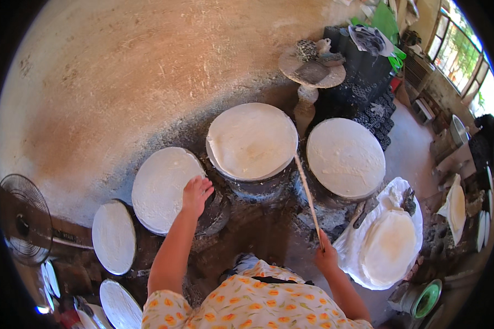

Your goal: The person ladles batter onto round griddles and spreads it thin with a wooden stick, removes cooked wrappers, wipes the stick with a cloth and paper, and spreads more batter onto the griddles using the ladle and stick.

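My right hand (326,256) is closed around the lower end of a long thin stick (307,195). The stick's far tip is at the right rim of the middle round griddle (260,179), where a pale thin sheet of dough or batter (251,142) lies with its left edge folded. My left hand (196,195), with nothing visible in it, is over the right edge of the left griddle's white round sheet (164,193); whether it touches cannot be told. Another whitish sheet (346,158) covers the right griddle. Right of my right hand, thin round sheets (389,249) are stacked on white plastic (354,257).
Two more white discs (114,237) stand at the left, near an electric fan (24,220). A round pedestal table (288,70) holds a honeycomb briquette (306,50) behind the griddles. Several dark briquettes (376,119) are piled at the back right. A green-lined bucket (427,299) is lower right.
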